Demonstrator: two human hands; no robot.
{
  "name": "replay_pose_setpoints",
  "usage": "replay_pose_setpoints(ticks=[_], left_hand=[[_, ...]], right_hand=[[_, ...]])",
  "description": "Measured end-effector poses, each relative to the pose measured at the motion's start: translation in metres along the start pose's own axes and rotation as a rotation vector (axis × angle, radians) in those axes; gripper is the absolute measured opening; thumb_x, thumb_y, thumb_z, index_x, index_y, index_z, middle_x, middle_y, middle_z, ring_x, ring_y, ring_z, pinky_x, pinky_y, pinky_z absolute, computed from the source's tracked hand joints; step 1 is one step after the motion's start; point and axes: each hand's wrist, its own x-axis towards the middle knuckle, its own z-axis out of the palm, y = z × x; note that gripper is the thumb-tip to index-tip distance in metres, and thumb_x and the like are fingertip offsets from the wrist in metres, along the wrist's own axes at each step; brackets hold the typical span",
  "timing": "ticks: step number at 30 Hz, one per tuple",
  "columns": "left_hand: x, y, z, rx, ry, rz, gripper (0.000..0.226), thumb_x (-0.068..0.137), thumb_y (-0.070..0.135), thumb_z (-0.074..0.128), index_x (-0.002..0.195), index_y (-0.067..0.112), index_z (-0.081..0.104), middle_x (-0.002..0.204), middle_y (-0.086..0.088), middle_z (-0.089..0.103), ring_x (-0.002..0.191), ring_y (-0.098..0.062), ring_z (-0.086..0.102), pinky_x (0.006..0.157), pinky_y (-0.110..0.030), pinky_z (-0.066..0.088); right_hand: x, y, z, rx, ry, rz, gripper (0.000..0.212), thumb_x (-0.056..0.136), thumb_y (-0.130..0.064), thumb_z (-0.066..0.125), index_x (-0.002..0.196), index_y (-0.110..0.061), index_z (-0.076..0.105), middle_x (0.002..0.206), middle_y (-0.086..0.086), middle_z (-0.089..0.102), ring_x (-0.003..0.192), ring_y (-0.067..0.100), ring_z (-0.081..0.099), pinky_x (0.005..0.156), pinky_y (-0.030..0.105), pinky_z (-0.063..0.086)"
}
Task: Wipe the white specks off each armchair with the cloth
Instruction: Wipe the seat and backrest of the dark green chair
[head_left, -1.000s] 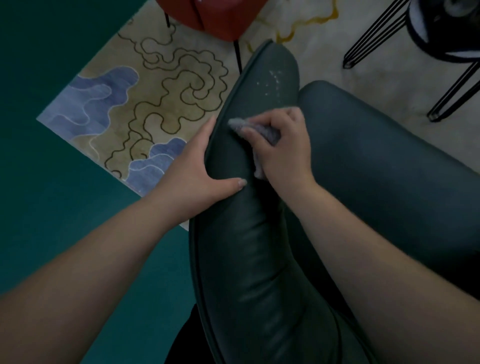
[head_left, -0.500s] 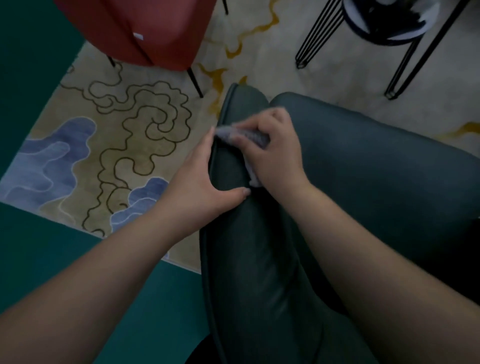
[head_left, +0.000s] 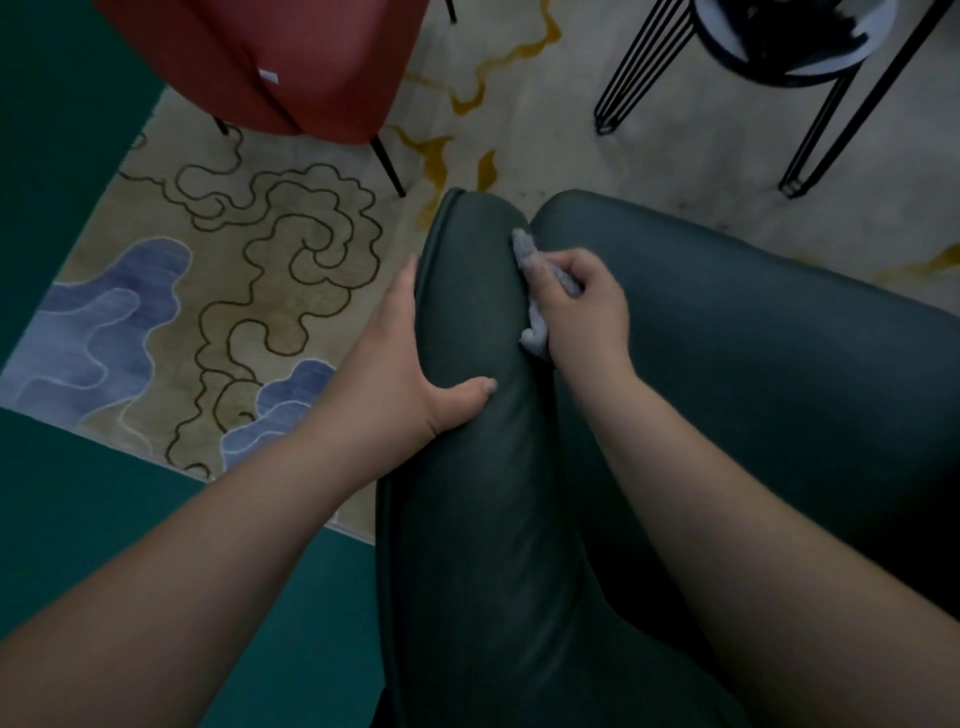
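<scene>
Since the earlier frames, my right hand (head_left: 582, 306) has travelled with the cloth (head_left: 535, 312) from the top of the armrest (head_left: 467, 312) down its inner side, into the crease where the armrest meets the seat cushion (head_left: 753, 353). White specks visible near the armrest tip one second ago no longer show on the leather; the view has also tilted up, bringing more of the red armchair (head_left: 291, 62) into frame.

Right hand: fingers curled, gripping the bunched grey cloth. One end of the cloth protrudes forward past my fingers and lies against the inner edge of the armrest tip; the other end hangs out below my palm, in the crease.

Left hand (head_left: 400, 374): spread and relaxed, clasping the outer side of the armrest. My thumb (head_left: 467, 392) lies across the armrest top; my fingers run along the outer face, mostly hidden from view.

Dark green armchair (head_left: 493, 571): directly below me, occupying the centre and right of the view.

Surroundings: patterned rug (head_left: 249, 291) under both chairs, green floor (head_left: 62, 519) at left, and a black wire-legged side table (head_left: 779, 62) at upper right.
</scene>
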Motion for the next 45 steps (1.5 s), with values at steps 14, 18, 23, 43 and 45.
replay_pose_setpoints(ticks=[14, 18, 23, 43, 45], left_hand=[[-0.031, -0.015, -0.014, -0.352, -0.01, -0.112, 0.05, 0.098, 0.029, 0.051, 0.146, 0.033, 0.038, 0.127, 0.02, 0.06, 0.113, 0.003, 0.058, 0.096, -0.024, 0.049], [-0.049, -0.025, -0.013, -0.411, -0.016, -0.166, 0.05, 0.099, 0.012, 0.048, 0.144, 0.03, 0.042, 0.126, 0.019, 0.061, 0.107, 0.003, 0.061, 0.095, -0.024, 0.05], [-0.068, -0.032, -0.007, -0.442, -0.031, -0.166, 0.055, 0.097, 0.004, 0.048, 0.144, 0.032, 0.041, 0.131, 0.018, 0.057, 0.111, -0.002, 0.06, 0.103, -0.037, 0.046], [-0.138, -0.033, -0.004, -0.309, -0.12, -0.282, 0.072, 0.089, -0.002, 0.05, 0.148, 0.033, 0.033, 0.132, -0.004, 0.058, 0.101, -0.03, 0.063, 0.097, -0.053, 0.048], [-0.142, -0.03, -0.005, -0.315, -0.127, -0.3, 0.071, 0.088, -0.004, 0.047, 0.148, 0.033, 0.034, 0.125, -0.004, 0.06, 0.104, -0.035, 0.064, 0.096, -0.054, 0.049]], right_hand=[[-0.019, -0.049, -0.012, -0.067, -0.007, -0.192, 0.007, 0.084, -0.027, 0.068, 0.079, -0.031, 0.065, 0.077, -0.018, 0.064, 0.073, -0.011, 0.058, 0.066, 0.006, 0.044], [0.008, -0.06, 0.028, -0.279, -0.11, -0.259, 0.022, 0.088, -0.034, 0.063, 0.107, -0.025, 0.069, 0.108, -0.001, 0.051, 0.103, 0.009, 0.054, 0.097, 0.019, 0.041], [-0.033, -0.051, 0.019, -0.296, -0.153, -0.257, 0.027, 0.089, -0.034, 0.063, 0.115, -0.031, 0.066, 0.098, -0.011, 0.041, 0.084, -0.012, 0.046, 0.075, -0.005, 0.033], [-0.212, -0.028, -0.053, -0.6, -0.519, -0.482, 0.028, 0.083, -0.029, 0.071, 0.111, -0.025, 0.071, 0.093, 0.001, 0.044, 0.08, 0.012, 0.047, 0.069, 0.02, 0.037], [-0.221, -0.028, -0.063, -0.614, -0.575, -0.478, 0.027, 0.083, -0.029, 0.072, 0.11, -0.025, 0.072, 0.094, 0.002, 0.045, 0.082, 0.015, 0.049, 0.07, 0.022, 0.041]])
